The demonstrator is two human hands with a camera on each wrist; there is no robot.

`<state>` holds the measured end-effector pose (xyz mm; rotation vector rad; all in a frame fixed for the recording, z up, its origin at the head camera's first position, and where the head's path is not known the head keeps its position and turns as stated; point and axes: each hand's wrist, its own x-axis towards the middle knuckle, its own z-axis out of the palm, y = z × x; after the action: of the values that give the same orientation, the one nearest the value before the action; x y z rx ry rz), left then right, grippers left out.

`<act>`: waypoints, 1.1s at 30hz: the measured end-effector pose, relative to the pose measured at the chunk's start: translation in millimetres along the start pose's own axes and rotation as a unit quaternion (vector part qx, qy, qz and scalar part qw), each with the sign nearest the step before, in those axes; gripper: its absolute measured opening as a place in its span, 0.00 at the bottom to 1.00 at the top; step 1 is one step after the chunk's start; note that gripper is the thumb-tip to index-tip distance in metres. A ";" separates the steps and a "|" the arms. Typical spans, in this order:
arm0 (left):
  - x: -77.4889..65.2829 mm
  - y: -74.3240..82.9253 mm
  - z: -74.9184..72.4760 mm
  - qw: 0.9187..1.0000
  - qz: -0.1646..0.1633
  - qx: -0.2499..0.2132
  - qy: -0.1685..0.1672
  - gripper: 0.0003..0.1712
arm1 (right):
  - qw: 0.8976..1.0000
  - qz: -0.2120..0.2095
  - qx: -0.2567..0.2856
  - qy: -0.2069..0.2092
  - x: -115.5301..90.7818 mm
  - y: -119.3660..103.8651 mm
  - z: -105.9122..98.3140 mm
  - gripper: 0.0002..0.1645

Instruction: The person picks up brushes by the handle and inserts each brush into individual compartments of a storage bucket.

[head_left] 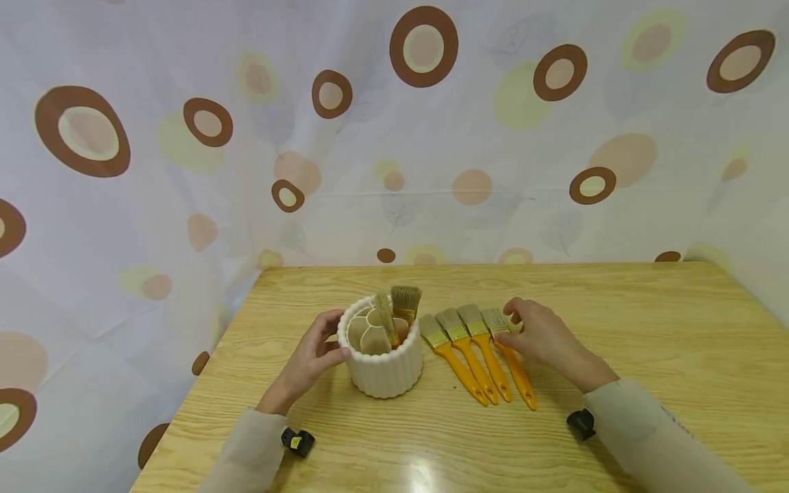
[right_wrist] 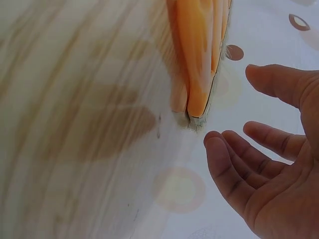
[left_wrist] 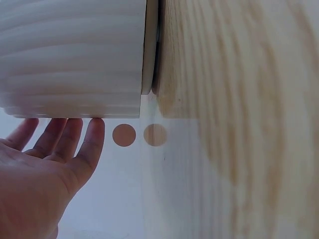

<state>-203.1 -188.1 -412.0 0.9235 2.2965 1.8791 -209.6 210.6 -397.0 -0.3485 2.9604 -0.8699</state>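
A white ribbed round holder [head_left: 385,373] with several compartments stands upright on the wooden table, and two paintbrushes [head_left: 405,301] stand in it, bristles up. My left hand [head_left: 313,352] rests against the holder's left side; the left wrist view shows its fingertips touching the ribbed wall. Right of the holder, several flat paintbrushes [head_left: 459,342] with orange handles lie fanned out, bristles away from me. My right hand [head_left: 539,333] is over the bristle end of the rightmost paintbrush [head_left: 516,370], thumb and fingers apart. In the right wrist view nothing is between its fingers.
The light wooden table [head_left: 666,329] reaches back to a pale curtain [head_left: 468,137] printed with brown and beige circles. More of that curtain hangs along the left side. A small black wrist device [head_left: 298,441] sits at the left cuff, another [head_left: 581,424] at the right.
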 end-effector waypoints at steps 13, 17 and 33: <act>-0.1 -1.4 -0.1 1.000 0.003 0.001 -0.001 0.34 | 0.999 0.001 -0.009 -0.040 8.2 4.2 3.9 0.30; -0.1 -0.8 0.5 1.000 0.004 0.003 0.000 0.34 | 0.999 0.003 -0.013 -0.048 10.0 6.0 5.9 0.30; -0.8 -2.3 -0.5 1.000 -0.002 0.013 0.005 0.32 | 0.997 -0.014 -0.051 -0.050 12.3 10.8 8.3 0.27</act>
<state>-203.6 -189.1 -414.3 0.9129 2.3311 1.8614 -223.0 212.3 -409.5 -0.4270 2.9191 -0.6848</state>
